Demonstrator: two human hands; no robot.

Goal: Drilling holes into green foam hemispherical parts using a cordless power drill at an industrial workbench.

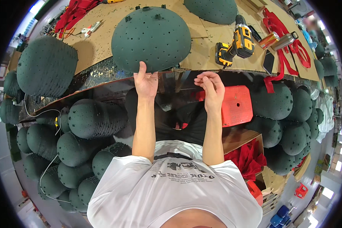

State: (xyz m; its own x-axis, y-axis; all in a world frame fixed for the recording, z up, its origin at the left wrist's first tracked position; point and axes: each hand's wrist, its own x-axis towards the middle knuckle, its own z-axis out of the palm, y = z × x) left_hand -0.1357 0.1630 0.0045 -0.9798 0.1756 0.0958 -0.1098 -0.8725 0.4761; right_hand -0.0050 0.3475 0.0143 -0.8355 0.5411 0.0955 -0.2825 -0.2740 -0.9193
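A dark green plastic dome with small holes and short pegs rests on the cardboard-covered bench ahead of me. My left hand is at its near rim, thumb up against the outer face and the fingers partly hidden beneath the edge. To the right, my right hand is in the air just off the bench edge, apart from the dome. Its fingers are curled in toward the thumb; whatever they may hold is too small or hidden to make out. A yellow-and-black cordless drill lies on the bench beyond that hand.
Nested stacks of green domes stand at the bench's left, below it, and at right. A red stool is by my right forearm. Red strips, a can, a metal bottle and a phone lie at right.
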